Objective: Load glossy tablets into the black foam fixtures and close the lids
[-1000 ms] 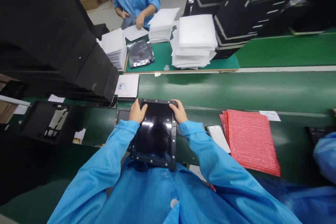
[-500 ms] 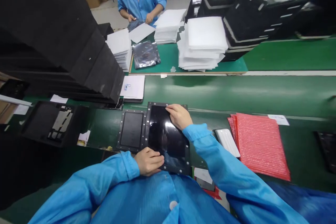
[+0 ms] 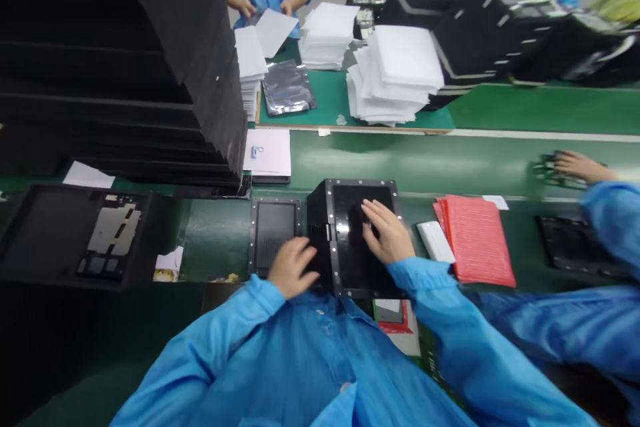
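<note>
Two black studded panels: one glossy panel (image 3: 353,260), tilted up beneath the open right hand (image 3: 387,232), and one matte panel (image 3: 274,230) lying flat on a green belt (image 3: 215,237). The left hand (image 3: 293,267) is loosely curled, just beside the glossy one.

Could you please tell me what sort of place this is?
It looks like an electronics packing line: a green conveyor belt, stacks of white foam sheets, and a silver anti-static bag.
</note>
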### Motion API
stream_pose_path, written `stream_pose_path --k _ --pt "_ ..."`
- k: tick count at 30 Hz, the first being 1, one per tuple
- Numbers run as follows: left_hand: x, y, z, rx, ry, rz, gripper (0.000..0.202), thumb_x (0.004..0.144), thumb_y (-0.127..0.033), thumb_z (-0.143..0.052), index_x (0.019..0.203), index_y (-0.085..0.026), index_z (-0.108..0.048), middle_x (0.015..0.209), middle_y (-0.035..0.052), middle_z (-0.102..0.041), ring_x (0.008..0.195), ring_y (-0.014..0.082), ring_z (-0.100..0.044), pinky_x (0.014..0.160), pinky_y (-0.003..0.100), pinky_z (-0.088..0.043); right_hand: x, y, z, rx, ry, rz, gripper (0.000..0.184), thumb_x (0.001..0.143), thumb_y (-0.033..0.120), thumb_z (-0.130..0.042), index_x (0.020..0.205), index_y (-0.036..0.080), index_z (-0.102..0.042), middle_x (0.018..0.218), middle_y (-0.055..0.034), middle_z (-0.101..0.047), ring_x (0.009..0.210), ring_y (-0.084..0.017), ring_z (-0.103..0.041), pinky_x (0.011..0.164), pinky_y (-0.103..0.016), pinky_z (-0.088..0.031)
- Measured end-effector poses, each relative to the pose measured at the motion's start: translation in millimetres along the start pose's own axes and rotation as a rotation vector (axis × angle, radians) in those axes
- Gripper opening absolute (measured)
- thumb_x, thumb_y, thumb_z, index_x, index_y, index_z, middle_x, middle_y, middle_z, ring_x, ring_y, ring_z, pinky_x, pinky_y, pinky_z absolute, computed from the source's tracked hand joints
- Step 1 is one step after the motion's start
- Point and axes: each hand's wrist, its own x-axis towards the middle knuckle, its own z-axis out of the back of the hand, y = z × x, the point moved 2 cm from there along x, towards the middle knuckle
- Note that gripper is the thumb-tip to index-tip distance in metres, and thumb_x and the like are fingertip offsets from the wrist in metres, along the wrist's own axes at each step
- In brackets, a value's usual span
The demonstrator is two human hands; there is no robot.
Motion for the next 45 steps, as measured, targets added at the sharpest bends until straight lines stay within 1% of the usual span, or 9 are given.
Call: stream_pose_path --k 4,10,14,18,22,27,34,41,45 --pt "-28 84 4.0 0.048 -0.045 0.848 0.069 0.078 -0.039 -0.060 0.137 -0.010 -0.039 0.146 0.0263 -0.032 0.139 0.0371 -0.025 0.110 0.055 -0.024 -59 30 17 0.106 -0.062 -0.236 0.032 0.085 0.030 -0.046 0.108 0.026 -0.068 0.110 -0.0059 -0.070 0.104 -0.025 -0.064 0.095 -0.046 -0.050" --pt "-20 91 -13.0 -0.287 -0.201 1.156 0.079 0.073 -0.046 -0.064 0.138 -0.011 -0.037 0.131 0.0225 -0.052 0.127 0.0354 -0.046 0.103 0.050 -0.038 -99 56 31 0.395 -0.002 -0.536 0.028 0.084 0.039 -0.050 0.092 0.026 -0.073 0.098 -0.0062 -0.073 0.094 -0.027 -0.067 0.088 -0.044 -0.053" --pt "-14 84 0.6 -0.516 -0.178 0.934 0.051 0.074 -0.036 -0.063 0.119 -0.012 -0.058 0.105 0.0094 -0.070 0.104 0.0253 -0.063 0.093 0.038 -0.050 -91 58 37 0.564 0.034 -0.554 0.028 0.083 0.043 -0.053 0.089 0.025 -0.074 0.095 -0.0066 -0.074 0.094 -0.027 -0.067 0.087 -0.043 -0.053" --pt "-8 50 21.1 -0.604 -0.224 0.797 0.042 0.073 -0.035 -0.061 0.106 -0.009 -0.066 0.096 0.0094 -0.072 0.096 0.0268 -0.066 0.089 0.041 -0.053 -77 58 27 0.806 0.151 -0.504 0.032 0.081 0.048 -0.058 0.097 0.025 -0.072 0.105 -0.0080 -0.072 0.103 -0.027 -0.064 0.095 -0.044 -0.048" --pt "-1 -49 28.3 -0.342 -0.204 0.418 0.049 0.078 -0.040 -0.059 0.120 -0.015 -0.061 0.125 0.0101 -0.062 0.116 0.0264 -0.058 0.097 0.039 -0.050 -65 65 3 1.220 0.299 -0.474 0.058 0.075 0.062 -0.061 0.122 0.028 -0.060 0.129 -0.0079 -0.060 0.115 -0.027 -0.058 0.093 -0.042 -0.050" --pt "15 -162 -3.7 0.268 -0.010 -0.078 0.057 0.083 -0.046 -0.057 0.132 -0.017 -0.050 0.141 0.0137 -0.047 0.133 0.0301 -0.040 0.109 0.052 -0.036 -59 45 8 1.306 0.072 -0.579 0.052 0.076 0.063 -0.058 0.108 0.022 -0.066 0.105 -0.0062 -0.071 0.100 -0.025 -0.063 0.092 -0.040 -0.050" --pt "28 -184 -25.8 0.523 0.072 0.032 0.056 0.084 -0.041 -0.057 0.133 -0.017 -0.047 0.145 0.0158 -0.040 0.136 0.0330 -0.035 0.105 0.056 -0.038 -44 -23 39 1.382 0.054 -0.634 0.048 0.068 0.059 -0.069 0.098 0.022 -0.068 0.104 -0.0053 -0.072 0.097 -0.025 -0.065 0.092 -0.040 -0.050" --pt "16 -183 -36.8 0.486 0.072 0.170 0.059 0.083 -0.039 -0.058 0.137 -0.021 -0.043 0.146 0.0137 -0.040 0.136 0.0316 -0.035 0.107 0.054 -0.035 -45 -49 40 1.414 0.073 -0.730 0.054 0.059 0.057 -0.074 0.098 0.020 -0.069 0.101 -0.0085 -0.073 0.102 -0.029 -0.065 0.087 -0.043 -0.052" --pt "-7 -161 -27.0 0.428 -0.001 0.483 0.081 0.076 -0.043 -0.064 0.144 -0.016 -0.030 0.148 0.0170 -0.036 0.136 0.0323 -0.035 0.108 0.049 -0.036 -49 -87 60 1.277 -0.244 -0.702 0.043 0.069 0.049 -0.070 0.103 0.023 -0.068 0.115 -0.0075 -0.068 0.112 -0.024 -0.060 0.096 -0.042 -0.046"
